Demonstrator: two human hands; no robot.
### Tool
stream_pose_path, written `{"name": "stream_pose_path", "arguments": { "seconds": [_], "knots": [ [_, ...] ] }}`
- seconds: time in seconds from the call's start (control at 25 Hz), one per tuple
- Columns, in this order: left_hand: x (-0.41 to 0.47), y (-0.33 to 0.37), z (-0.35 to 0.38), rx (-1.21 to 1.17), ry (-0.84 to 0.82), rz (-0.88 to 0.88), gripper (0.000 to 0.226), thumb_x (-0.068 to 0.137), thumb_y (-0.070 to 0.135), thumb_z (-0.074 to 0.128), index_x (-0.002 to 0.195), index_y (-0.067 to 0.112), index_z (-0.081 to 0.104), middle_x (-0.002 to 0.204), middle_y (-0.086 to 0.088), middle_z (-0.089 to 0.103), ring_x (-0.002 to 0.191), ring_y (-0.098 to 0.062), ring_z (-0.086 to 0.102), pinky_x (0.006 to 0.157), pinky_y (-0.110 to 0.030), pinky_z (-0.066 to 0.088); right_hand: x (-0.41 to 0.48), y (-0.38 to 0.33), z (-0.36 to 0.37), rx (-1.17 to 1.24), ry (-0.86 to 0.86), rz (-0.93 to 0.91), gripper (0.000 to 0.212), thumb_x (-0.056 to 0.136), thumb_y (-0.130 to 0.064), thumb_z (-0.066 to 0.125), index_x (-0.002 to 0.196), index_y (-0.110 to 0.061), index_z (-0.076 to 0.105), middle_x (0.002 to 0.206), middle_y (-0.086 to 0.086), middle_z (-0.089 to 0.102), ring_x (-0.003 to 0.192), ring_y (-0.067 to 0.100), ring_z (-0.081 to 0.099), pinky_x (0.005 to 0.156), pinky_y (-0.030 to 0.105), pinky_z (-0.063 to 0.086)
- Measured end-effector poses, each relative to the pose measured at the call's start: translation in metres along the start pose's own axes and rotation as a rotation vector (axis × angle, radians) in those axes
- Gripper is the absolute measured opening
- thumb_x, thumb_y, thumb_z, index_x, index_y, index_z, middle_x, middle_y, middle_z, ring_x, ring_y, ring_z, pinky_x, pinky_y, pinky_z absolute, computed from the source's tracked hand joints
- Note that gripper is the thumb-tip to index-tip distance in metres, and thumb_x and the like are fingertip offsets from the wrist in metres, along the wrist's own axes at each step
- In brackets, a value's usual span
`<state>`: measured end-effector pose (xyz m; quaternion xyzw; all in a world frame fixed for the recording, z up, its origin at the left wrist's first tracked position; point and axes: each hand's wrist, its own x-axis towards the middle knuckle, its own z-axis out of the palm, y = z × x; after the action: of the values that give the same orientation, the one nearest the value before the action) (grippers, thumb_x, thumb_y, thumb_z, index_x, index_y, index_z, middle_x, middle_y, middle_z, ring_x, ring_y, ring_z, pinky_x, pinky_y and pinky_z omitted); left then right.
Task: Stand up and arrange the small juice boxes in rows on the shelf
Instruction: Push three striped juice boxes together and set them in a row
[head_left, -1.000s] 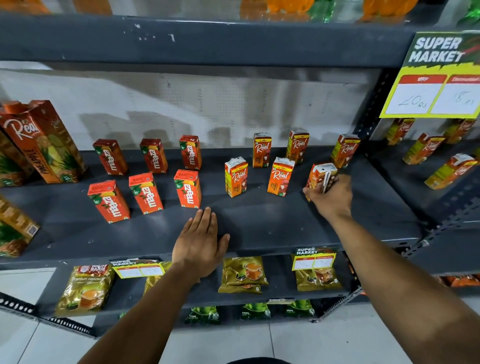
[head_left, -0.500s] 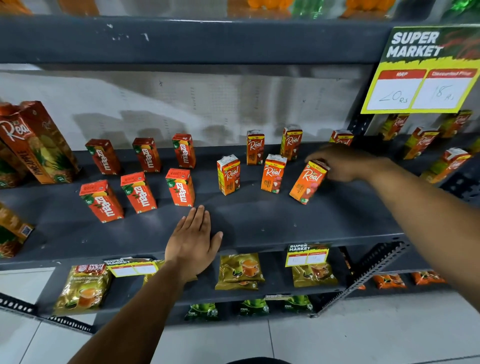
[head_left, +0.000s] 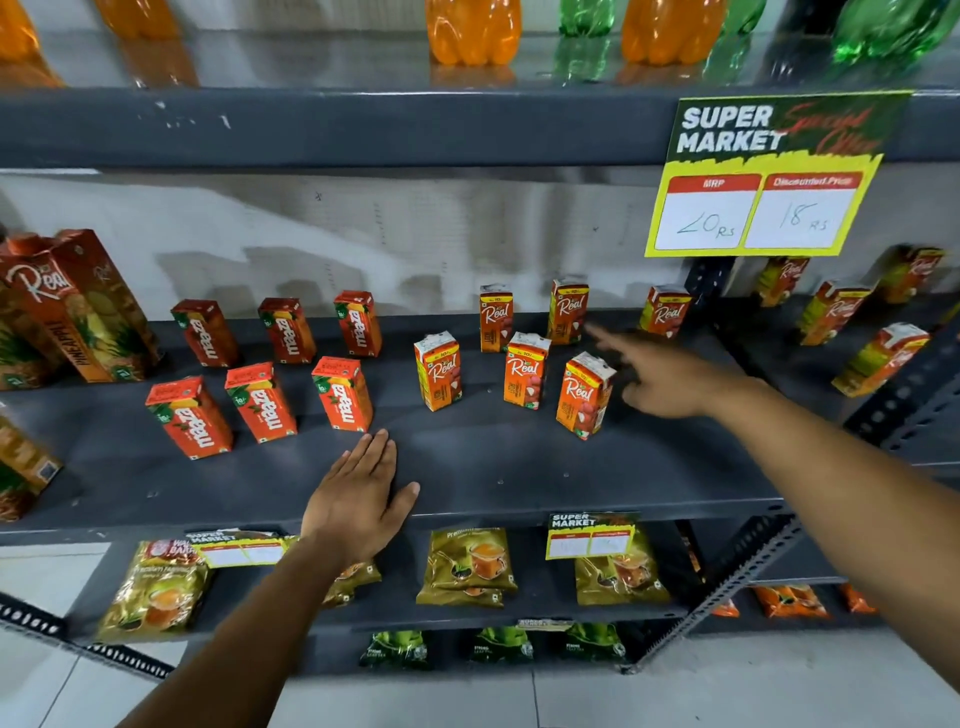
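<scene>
Small juice boxes stand upright in two rows on the dark grey shelf (head_left: 467, 467). Red Maaza boxes (head_left: 343, 395) fill the left half, three at the back and three in front. Orange Real boxes (head_left: 524, 370) fill the right half the same way. The front right Real box (head_left: 584, 395) stands slightly tilted. My right hand (head_left: 660, 376) hovers just right of it, fingers apart, forefinger stretched toward the back row, holding nothing. My left hand (head_left: 358, 499) lies flat on the shelf's front edge, fingers spread.
Large Real pineapple cartons (head_left: 78, 306) stand at the far left. A yellow price sign (head_left: 769, 176) hangs from the upper shelf. More Real boxes (head_left: 878, 358) stand on the neighbouring shelf to the right. Tea pouches (head_left: 467, 564) lie below, and bottles (head_left: 472, 28) stand above.
My right hand let go of the front right Real box, which now stands on its own, and drew off to the right with fingers open. My left hand stayed flat on the shelf.
</scene>
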<state>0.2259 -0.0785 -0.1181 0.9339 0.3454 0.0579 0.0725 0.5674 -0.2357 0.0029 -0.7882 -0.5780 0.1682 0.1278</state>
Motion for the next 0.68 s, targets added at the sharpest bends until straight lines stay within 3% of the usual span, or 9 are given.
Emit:
{"name": "stream_pose_path", "arguments": {
  "seconds": [0.08, 0.16, 0.24, 0.32, 0.4, 0.48, 0.56, 0.68],
  "knots": [
    [0.006, 0.007, -0.007, -0.210, 0.039, -0.052, 0.081, 0.082, 0.062, 0.040, 0.143, 0.009, 0.029, 0.150, -0.008, 0.037, 0.137, -0.026, 0.033, 0.109, -0.038, 0.032, -0.010, 0.001, 0.014, 0.416, 0.117, 0.117, 0.103, 0.078, -0.012, 0.076, 0.151, -0.033, 0.007, 0.149, 0.003, 0.039, 0.133, 0.028, 0.043, 0.105, 0.043, 0.043],
    [0.023, 0.020, -0.015, -0.553, 0.083, -0.145, 0.075, 0.078, 0.047, 0.068, 0.136, 0.015, 0.034, 0.134, 0.001, 0.049, 0.124, -0.021, 0.047, 0.097, -0.036, 0.043, -0.014, -0.004, 0.039, 0.560, 0.189, 0.225, 0.108, 0.067, -0.034, 0.084, 0.151, -0.026, 0.017, 0.146, 0.001, 0.044, 0.131, 0.026, 0.046, 0.107, 0.048, 0.041],
    [0.051, 0.031, -0.022, -0.823, 0.068, -0.245, 0.096, 0.070, 0.037, 0.081, 0.144, 0.014, 0.024, 0.139, 0.004, 0.045, 0.128, -0.020, 0.044, 0.104, -0.035, 0.038, -0.009, -0.008, 0.066, 0.523, 0.223, 0.298, 0.093, 0.063, -0.043, 0.084, 0.141, -0.021, 0.038, 0.137, 0.001, 0.055, 0.125, 0.022, 0.053, 0.105, 0.047, 0.043],
    [0.087, 0.030, -0.025, -0.967, 0.043, -0.324, 0.106, 0.066, 0.025, 0.086, 0.148, 0.014, 0.020, 0.145, -0.001, 0.041, 0.133, -0.022, 0.039, 0.109, -0.037, 0.032, 0.000, -0.010, 0.076, 0.555, 0.288, 0.354, 0.066, 0.073, -0.029, 0.081, 0.130, -0.017, 0.050, 0.127, 0.002, 0.062, 0.117, 0.020, 0.058, 0.100, 0.039, 0.045],
    [0.118, 0.024, -0.023, -1.042, -0.006, -0.281, 0.091, 0.061, 0.018, 0.088, 0.138, 0.016, 0.040, 0.132, -0.002, 0.056, 0.121, -0.021, 0.053, 0.105, -0.043, 0.041, 0.007, -0.006, 0.073, 0.614, 0.288, 0.375, 0.052, 0.079, -0.018, 0.077, 0.125, -0.014, 0.053, 0.119, 0.003, 0.064, 0.109, 0.017, 0.059, 0.094, 0.032, 0.045],
    [0.139, 0.024, -0.022, -1.055, -0.089, -0.231, 0.070, 0.060, 0.014, 0.088, 0.122, 0.014, 0.055, 0.110, -0.002, 0.067, 0.104, -0.020, 0.064, 0.091, -0.037, 0.051, 0.017, 0.000, 0.068, 0.639, 0.216, 0.377, 0.050, 0.079, -0.014, 0.076, 0.125, -0.011, 0.054, 0.118, 0.004, 0.066, 0.108, 0.018, 0.062, 0.089, 0.030, 0.046],
    [0.155, 0.030, -0.024, -1.013, -0.151, -0.173, 0.059, 0.059, 0.015, 0.089, 0.110, 0.015, 0.061, 0.099, 0.004, 0.068, 0.093, -0.014, 0.065, 0.084, -0.029, 0.050, 0.027, 0.003, 0.066, 0.638, 0.175, 0.399, 0.051, 0.079, -0.015, 0.076, 0.126, -0.013, 0.054, 0.115, 0.004, 0.067, 0.106, 0.019, 0.063, 0.087, 0.031, 0.048],
    [0.173, 0.042, -0.029, -0.972, -0.247, -0.068, 0.056, 0.059, 0.016, 0.089, 0.106, 0.024, 0.060, 0.095, 0.012, 0.063, 0.086, -0.002, 0.059, 0.087, -0.027, 0.046, 0.041, 0.006, 0.071, 0.612, 0.181, 0.386, 0.056, 0.076, -0.020, 0.078, 0.127, -0.018, 0.055, 0.117, 0.002, 0.068, 0.107, 0.016, 0.063, 0.099, 0.041, 0.048]
  ]
}}
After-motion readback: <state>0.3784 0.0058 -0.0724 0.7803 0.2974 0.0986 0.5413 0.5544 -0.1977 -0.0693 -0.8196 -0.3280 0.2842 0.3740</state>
